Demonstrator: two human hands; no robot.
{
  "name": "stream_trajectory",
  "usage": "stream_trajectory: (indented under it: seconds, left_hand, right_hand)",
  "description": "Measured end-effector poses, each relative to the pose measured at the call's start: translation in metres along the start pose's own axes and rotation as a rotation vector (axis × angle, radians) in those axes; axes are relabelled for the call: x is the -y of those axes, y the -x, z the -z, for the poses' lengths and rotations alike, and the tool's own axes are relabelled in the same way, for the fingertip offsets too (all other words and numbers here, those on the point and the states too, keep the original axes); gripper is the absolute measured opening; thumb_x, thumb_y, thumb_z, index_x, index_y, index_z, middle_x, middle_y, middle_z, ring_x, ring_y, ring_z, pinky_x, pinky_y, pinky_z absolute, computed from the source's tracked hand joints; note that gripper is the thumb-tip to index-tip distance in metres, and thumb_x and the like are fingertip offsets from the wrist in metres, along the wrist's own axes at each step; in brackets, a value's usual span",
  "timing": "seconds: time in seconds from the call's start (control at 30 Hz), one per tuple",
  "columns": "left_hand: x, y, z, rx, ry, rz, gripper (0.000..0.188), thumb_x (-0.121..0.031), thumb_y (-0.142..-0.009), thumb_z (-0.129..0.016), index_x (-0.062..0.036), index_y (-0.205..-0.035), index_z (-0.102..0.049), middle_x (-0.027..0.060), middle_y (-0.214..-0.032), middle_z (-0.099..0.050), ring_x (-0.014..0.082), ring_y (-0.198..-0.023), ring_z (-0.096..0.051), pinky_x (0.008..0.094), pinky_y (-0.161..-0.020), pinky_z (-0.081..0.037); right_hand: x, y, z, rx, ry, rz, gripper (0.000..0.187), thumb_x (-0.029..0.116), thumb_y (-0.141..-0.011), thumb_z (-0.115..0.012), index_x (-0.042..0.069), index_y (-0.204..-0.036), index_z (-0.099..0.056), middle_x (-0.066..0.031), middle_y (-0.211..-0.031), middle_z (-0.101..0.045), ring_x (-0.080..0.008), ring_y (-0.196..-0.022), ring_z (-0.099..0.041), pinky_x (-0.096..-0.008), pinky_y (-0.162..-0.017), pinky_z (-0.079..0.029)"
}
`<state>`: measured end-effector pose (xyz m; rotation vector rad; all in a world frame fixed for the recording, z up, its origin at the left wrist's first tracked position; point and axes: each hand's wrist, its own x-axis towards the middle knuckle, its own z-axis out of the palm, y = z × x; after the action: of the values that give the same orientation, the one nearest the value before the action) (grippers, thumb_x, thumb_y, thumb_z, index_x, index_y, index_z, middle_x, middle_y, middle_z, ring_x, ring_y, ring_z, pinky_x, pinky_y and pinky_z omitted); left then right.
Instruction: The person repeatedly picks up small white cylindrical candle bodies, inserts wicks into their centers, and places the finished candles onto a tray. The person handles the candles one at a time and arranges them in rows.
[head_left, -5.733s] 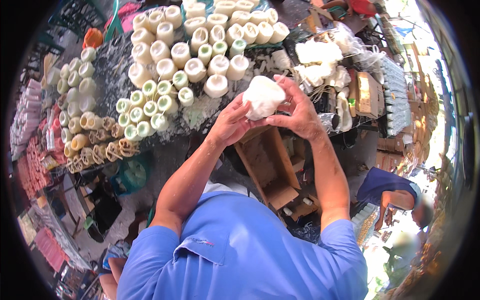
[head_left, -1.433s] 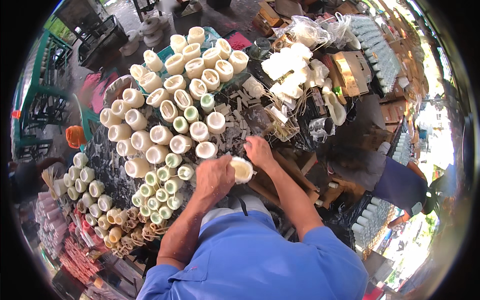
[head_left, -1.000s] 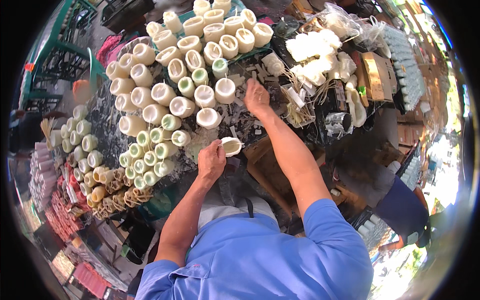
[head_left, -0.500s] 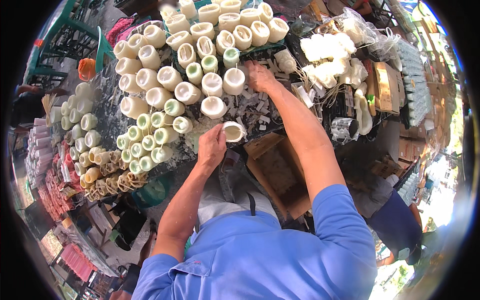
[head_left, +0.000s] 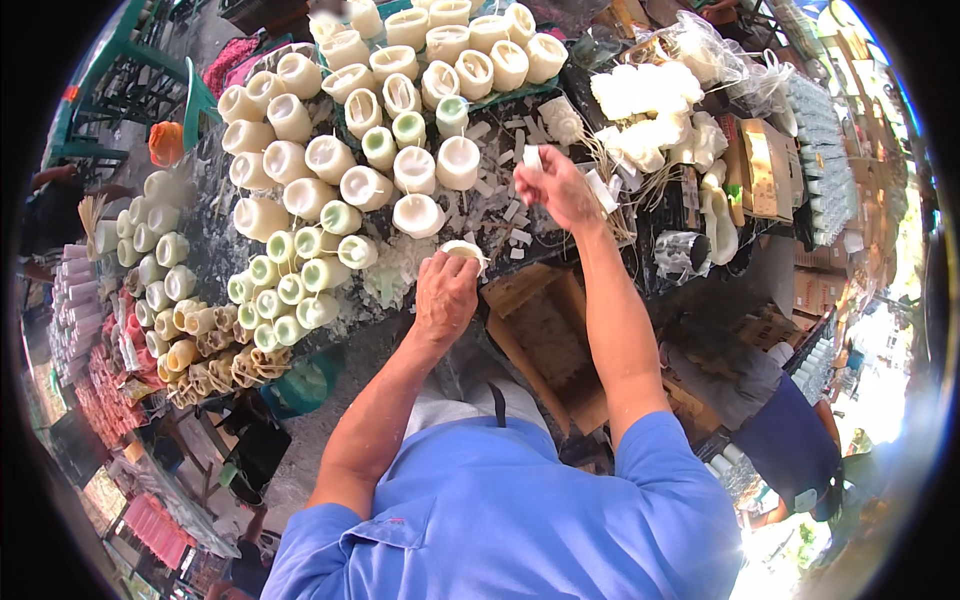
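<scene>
My left hand (head_left: pixel 446 296) is closed around a cream-coloured hollow candle (head_left: pixel 466 250) at the table's front edge, fingers over its rim. Above the scrap-strewn tabletop to the right, my right hand (head_left: pixel 562 190) pinches a small flat white piece (head_left: pixel 532 157), which looks like wax. Just beyond my left hand stands a white candle (head_left: pixel 418 215) with a hollowed top. Cream candles (head_left: pixel 364 187) and pale green ones (head_left: pixel 341 216) fill the table to the left and behind. White offcuts (head_left: pixel 520 236) lie scattered between my hands.
A bundle of wicks (head_left: pixel 606 170) and lumpy white wax (head_left: pixel 648 105) lie at the right, with a cardboard box (head_left: pixel 768 170) beyond. Below the table edge sits an open carton (head_left: pixel 545 345). Brownish small candles (head_left: pixel 215 365) crowd the left front. Another person (head_left: pixel 785 450) is at the right.
My right hand has lifted off the scraps and come nearer and rightward, now with a white piece in its fingers. My left hand has shifted over the top of the hollow candle.
</scene>
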<state>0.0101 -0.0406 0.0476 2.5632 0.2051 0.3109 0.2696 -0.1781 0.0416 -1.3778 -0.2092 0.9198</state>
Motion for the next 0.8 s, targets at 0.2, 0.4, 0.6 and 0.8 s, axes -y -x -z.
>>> stream_trajectory:
  seconds: [0.2,0.4,0.6,0.8]
  left_hand:
    - [-0.011,0.001,-0.003,-0.062,0.042,0.016,0.023,-0.012,-0.09,-0.077,-0.0061,-0.112,-0.077,0.0093,-0.097,-0.074,0.0323,-0.098,-0.067,0.048,-0.089,-0.051]
    - [-0.006,-0.002,-0.005,0.018,0.071,0.003,0.021,-0.009,-0.087,-0.072,-0.007,-0.107,-0.076,0.0083,-0.097,-0.074,0.0313,-0.095,-0.066,0.0472,-0.085,-0.05]
    - [0.006,0.03,0.019,-0.089,0.09,-0.05,0.036,-0.002,-0.078,-0.074,-0.0027,-0.114,-0.072,0.0086,-0.11,-0.073,0.0315,-0.106,-0.067,0.0456,-0.093,-0.05]
    - [0.008,0.032,0.017,-0.1,0.16,-0.048,0.035,0.003,-0.079,-0.075,-0.0036,-0.113,-0.073,0.0089,-0.105,-0.075,0.0299,-0.099,-0.069,0.045,-0.089,-0.052]
  right_hand:
    - [-0.035,0.092,-0.024,0.05,-0.085,-0.166,0.041,0.015,-0.106,-0.072,0.003,-0.144,-0.06,-0.0037,-0.102,-0.068,-0.0109,-0.084,-0.067,-0.0269,-0.074,-0.059]
    - [-0.069,0.141,-0.035,-0.018,-0.202,-0.237,0.029,0.022,-0.114,-0.063,0.003,-0.136,-0.063,-0.0021,-0.103,-0.069,-0.0088,-0.083,-0.066,-0.0246,-0.07,-0.056]
    - [-0.065,0.142,-0.069,-0.069,0.059,-0.251,0.026,0.023,-0.113,-0.064,0.002,-0.129,-0.064,-0.0009,-0.096,-0.07,-0.007,-0.075,-0.061,-0.0253,-0.066,-0.053]
    - [-0.03,0.13,-0.105,-0.09,0.71,-0.047,0.031,0.026,-0.104,-0.075,-0.001,-0.119,-0.071,-0.0207,-0.093,-0.075,-0.0329,-0.084,-0.074,-0.0432,-0.078,-0.058]
